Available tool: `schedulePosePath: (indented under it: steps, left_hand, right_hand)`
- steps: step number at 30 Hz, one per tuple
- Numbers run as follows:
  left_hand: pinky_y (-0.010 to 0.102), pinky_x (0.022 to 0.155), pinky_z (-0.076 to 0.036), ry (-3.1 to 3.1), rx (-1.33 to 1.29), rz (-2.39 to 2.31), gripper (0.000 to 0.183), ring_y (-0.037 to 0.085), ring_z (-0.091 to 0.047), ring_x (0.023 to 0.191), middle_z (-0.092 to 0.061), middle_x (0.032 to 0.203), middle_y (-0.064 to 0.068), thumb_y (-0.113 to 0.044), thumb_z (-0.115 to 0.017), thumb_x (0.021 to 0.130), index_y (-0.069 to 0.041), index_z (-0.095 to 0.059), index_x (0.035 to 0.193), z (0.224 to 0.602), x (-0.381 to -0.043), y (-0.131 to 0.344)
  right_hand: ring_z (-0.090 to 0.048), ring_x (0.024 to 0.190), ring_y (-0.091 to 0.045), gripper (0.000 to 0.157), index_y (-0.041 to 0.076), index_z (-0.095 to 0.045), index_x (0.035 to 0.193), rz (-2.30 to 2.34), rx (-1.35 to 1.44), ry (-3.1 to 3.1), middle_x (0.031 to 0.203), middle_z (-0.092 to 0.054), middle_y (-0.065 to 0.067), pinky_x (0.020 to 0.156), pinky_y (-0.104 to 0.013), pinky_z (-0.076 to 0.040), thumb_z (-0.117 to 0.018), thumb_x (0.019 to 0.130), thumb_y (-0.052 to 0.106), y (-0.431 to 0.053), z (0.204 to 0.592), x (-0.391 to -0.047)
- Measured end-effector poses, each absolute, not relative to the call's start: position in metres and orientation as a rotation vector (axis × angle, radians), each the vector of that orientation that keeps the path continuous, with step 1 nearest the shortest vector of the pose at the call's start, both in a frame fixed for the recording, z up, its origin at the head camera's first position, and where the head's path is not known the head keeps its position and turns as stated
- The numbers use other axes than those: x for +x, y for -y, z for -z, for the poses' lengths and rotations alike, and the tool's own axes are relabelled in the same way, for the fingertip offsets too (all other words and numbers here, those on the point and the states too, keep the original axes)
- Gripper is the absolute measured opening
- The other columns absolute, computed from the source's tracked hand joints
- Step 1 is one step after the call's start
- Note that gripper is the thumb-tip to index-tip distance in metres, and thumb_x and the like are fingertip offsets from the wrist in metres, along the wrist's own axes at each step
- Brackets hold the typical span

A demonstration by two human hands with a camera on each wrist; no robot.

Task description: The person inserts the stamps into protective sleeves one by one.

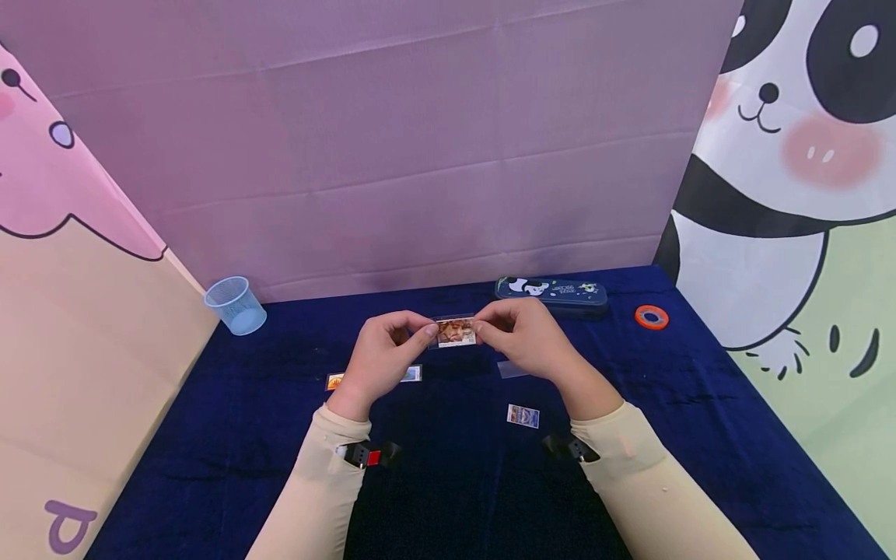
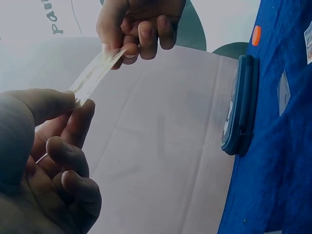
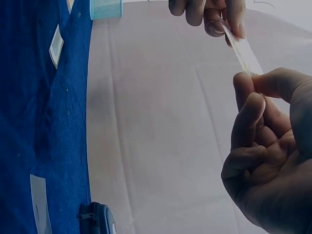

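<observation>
A small brown-and-white picture card (image 1: pixel 456 332), seemingly inside a clear sleeve, is held up over the table between both hands. My left hand (image 1: pixel 388 350) pinches its left end between thumb and forefinger. The right end is pinched by the thumb and forefinger of my right hand (image 1: pixel 528 338). Both wrist views show the card tilted and nearly edge-on. Below the right hand lie a clear sleeve (image 1: pixel 512 369) and a blue picture card (image 1: pixel 523 416). An orange card (image 1: pixel 335 381) and a pale blue card (image 1: pixel 413 373) lie beside the left hand, which partly covers that area.
At the back stands a dark blue pencil case (image 1: pixel 553 292) with a panda print. An orange tape roll (image 1: pixel 652 316) lies to its right. A light blue mesh cup (image 1: pixel 236 306) is at the back left. Fabric backdrops border the blue cloth (image 1: pixel 231 435).
</observation>
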State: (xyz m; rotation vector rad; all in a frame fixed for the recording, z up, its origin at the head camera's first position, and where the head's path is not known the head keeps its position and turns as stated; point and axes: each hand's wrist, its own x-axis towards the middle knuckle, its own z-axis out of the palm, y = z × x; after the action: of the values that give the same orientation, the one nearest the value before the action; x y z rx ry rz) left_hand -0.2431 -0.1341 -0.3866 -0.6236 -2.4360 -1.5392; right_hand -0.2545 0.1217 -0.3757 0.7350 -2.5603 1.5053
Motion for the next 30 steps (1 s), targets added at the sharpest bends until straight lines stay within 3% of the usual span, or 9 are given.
schedulePosePath:
  steps: [8, 30]
  left_hand:
    - [0.029, 0.054, -0.038, 2.445, -0.606, 1.538, 0.014, 0.020, -0.049, 0.061, -0.066, 0.081, 0.000, -0.027, -0.072, 0.102, -0.017, -0.081, 0.103, 0.3853, -0.2425, 0.1336]
    - [0.029, 0.053, -0.038, 2.432, -0.591, 1.521, 0.016, 0.019, -0.050, 0.060, -0.065, 0.078, -0.001, -0.030, -0.072, 0.102, -0.018, -0.081, 0.103, 0.3866, -0.2442, 0.1349]
  right_hand:
    - [-0.058, 0.070, -0.022, 0.010, 0.013, -0.080, 0.098, -1.501, 0.740, 2.550, 0.082, -0.071, 0.001, 0.060, -0.031, -0.046, -0.071, 0.102, 0.015, -0.1212, 0.3762, -0.2549]
    - [-0.061, 0.072, -0.024, 0.010, 0.014, -0.079, 0.103, -1.540, 0.713, 2.531, 0.088, -0.073, -0.002, 0.062, -0.032, -0.051, -0.069, 0.103, 0.016, -0.1221, 0.3754, -0.2538]
